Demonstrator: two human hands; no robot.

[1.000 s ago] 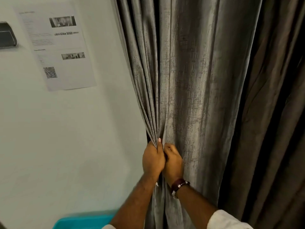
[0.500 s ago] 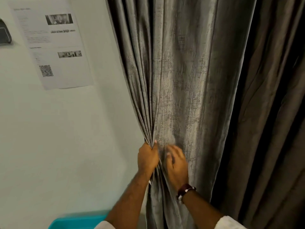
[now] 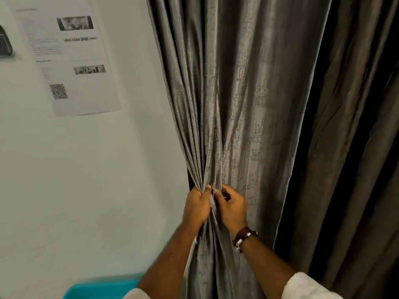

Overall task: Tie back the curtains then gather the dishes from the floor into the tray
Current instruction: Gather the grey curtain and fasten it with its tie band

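A grey textured curtain (image 3: 241,100) hangs in front of me, its folds bunched toward its left edge. My left hand (image 3: 197,207) grips the gathered pleats at waist height. Just to the right, my right hand (image 3: 232,207), with a dark bracelet at the wrist, has its fingers curled into the cloth, pinching a fold. A second, darker brown curtain (image 3: 354,147) hangs to the right. No dishes are in view. A turquoise tray (image 3: 101,288) shows at the bottom edge, left of my arms.
A white wall (image 3: 86,180) fills the left side, with a printed sheet (image 3: 69,55) bearing a QR code taped to it. A dark device (image 3: 4,44) sits at the far left edge of the wall.
My right hand opened and slid right over the cloth, then came back and curled into a fold beside my left hand. My left hand has kept its grip on the pleats.
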